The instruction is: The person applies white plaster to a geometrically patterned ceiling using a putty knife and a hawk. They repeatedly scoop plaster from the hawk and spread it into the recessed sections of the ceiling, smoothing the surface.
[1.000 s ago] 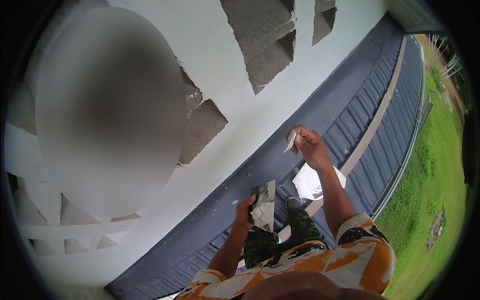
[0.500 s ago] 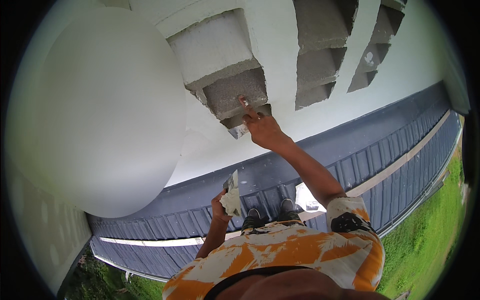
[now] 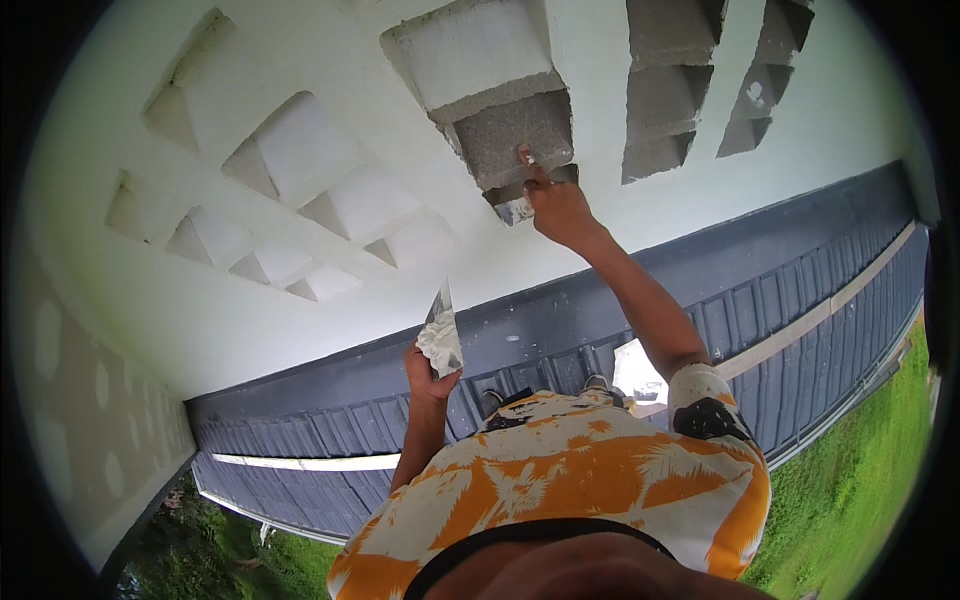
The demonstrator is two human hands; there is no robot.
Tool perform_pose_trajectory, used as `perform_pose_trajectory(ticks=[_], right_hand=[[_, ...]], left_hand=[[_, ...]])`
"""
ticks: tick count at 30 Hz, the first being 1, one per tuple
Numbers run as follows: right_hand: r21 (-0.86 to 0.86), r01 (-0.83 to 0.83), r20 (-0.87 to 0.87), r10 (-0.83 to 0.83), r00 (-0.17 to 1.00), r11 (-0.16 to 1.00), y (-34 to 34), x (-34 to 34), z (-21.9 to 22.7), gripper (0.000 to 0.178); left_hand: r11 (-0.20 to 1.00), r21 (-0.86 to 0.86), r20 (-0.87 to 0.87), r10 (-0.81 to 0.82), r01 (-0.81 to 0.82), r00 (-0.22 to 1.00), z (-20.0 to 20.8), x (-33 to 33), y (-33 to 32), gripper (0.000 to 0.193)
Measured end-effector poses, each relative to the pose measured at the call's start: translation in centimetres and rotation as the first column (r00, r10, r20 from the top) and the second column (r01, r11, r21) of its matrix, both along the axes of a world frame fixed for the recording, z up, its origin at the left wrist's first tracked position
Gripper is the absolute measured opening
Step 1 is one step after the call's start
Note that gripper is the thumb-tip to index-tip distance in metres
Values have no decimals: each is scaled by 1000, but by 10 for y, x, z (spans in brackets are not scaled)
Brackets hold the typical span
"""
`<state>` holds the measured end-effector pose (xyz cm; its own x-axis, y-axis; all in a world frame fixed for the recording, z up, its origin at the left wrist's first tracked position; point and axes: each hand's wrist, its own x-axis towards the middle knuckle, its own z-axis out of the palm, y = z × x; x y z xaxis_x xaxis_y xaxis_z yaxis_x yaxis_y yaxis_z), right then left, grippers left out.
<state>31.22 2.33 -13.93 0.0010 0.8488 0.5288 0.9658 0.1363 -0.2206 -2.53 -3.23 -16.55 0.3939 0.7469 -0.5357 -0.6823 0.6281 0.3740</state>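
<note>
Head view. Right hand (image 3: 558, 208) is raised to the white wall (image 3: 250, 290), arm at full stretch. Fingers are wrapped round the handle of a small putty knife (image 3: 516, 206); the blade lies against the lower lip of a grey unpainted recess (image 3: 515, 135) in the wall, near the wall's top edge in this view. The blade carries pale filler.

Left hand (image 3: 428, 375) is held lower, near the wall's bottom edge where it meets the dark blue corrugated roof (image 3: 800, 310). Fingers are closed on a flat trowel-like blade (image 3: 440, 335), point up, loaded with white filler. It is clear of the wall.

More grey recesses (image 3: 665, 100) sit to the right; painted white ones (image 3: 290, 150) to the left. Grass (image 3: 860, 480) lies beyond the roof edge. The person wears an orange and white patterned shirt (image 3: 560, 480).
</note>
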Motion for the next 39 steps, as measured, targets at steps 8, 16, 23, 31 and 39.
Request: perform_pose_trajectory(ticks=[8, 16, 23, 31, 39], right_hand=[[141, -265, -953, 58, -297, 954, -56, -46, 29, 5], [142, -371, -982, 85, -167, 918, -114, -108, 67, 13], [168, -328, -367, 367, 854, 930, -120, -119, 103, 45], [-91, -494, -329, 442, 834, 865, -118, -98, 131, 47], [30, -482, -109, 482, 869, 876, -111, -116, 126, 44]], left_hand=[[960, 263, -199, -43, 95, 979, 81, -8, 38, 32], [890, 430, -413, 43, 152, 910, 122, -8, 74, 30], [834, 477, -463, -29, 277, 886, 134, 5, 72, 24], [873, 426, -446, -26, 238, 895, 119, 13, 75, 27], [873, 453, -450, 47, 182, 892, 122, 27, 62, 26]])
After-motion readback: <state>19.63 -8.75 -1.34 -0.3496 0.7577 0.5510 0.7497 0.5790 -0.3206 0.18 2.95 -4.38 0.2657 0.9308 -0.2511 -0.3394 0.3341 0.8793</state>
